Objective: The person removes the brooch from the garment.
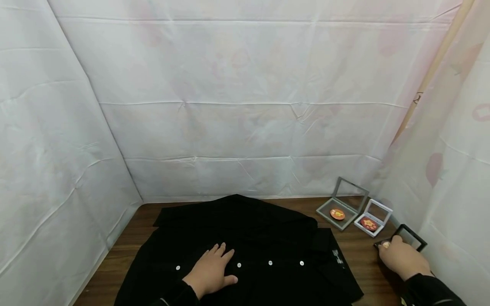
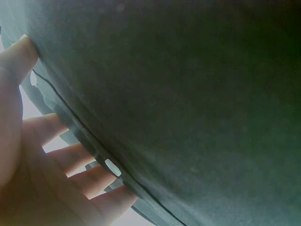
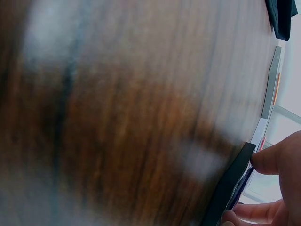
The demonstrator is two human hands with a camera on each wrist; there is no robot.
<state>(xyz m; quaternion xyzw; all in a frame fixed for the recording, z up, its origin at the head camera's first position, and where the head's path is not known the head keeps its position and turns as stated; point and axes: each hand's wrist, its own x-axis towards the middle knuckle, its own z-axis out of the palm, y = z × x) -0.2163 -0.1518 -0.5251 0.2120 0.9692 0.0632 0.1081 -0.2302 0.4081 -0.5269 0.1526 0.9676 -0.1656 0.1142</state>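
The left hand [image 1: 212,272] lies flat with its fingers [image 2: 61,157] spread and straight on a black shirt [image 1: 245,238], pressing the cloth near the row of white buttons [image 1: 239,264]; nothing is pinched in that grip. The right hand [image 1: 402,257] rests at the right end of the bench [image 1: 367,263], its fingers [image 3: 273,157] curled onto the edge of an open black case [image 1: 411,238]; the grip looks closed on the case, with a small gold item [image 1: 386,245] just at the fingertips. The shirt is spread across the middle of the bench, front up, well apart from the case. Beyond the right hand stand a white case [image 1: 377,217] and a grey case [image 1: 342,204], both open, each with a red-orange badge inside. White sheeting [image 1: 245,106] hangs behind and at both sides.
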